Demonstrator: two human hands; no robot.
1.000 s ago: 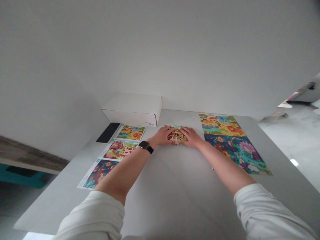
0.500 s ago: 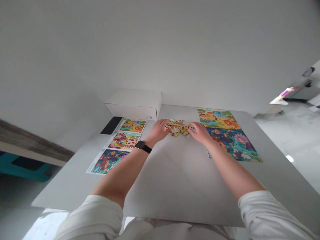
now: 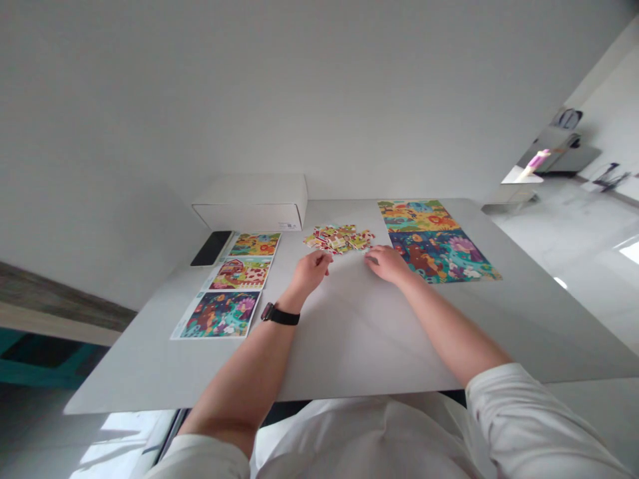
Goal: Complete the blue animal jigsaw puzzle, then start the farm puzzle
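Note:
A heap of loose jigsaw puzzle pieces (image 3: 335, 239), mostly red, yellow and green, lies on the grey table (image 3: 344, 332). Just in front of its left side is my left hand (image 3: 310, 271), fingers curled closed; whatever may be inside them is hidden. My right hand (image 3: 388, 262) rests near the table at the heap's right front, its fingers bent and a gap showing between fingertips and thumb. Beside it lie finished-looking puzzles, one with a lion scene (image 3: 422, 216) and one with a dark blue night scene (image 3: 439, 257).
At the left lie picture cards with an animal scene (image 3: 254, 244), a farm scene (image 3: 241, 273) and a night scene (image 3: 219, 315). A black phone (image 3: 212, 248) lies beside them. Behind stands a white box (image 3: 249, 216) against the wall (image 3: 349, 100).
Both hands have drawn back from the sides of the puzzle heap toward me. The pieces lie uncovered and more spread out. The head view has shifted slightly.

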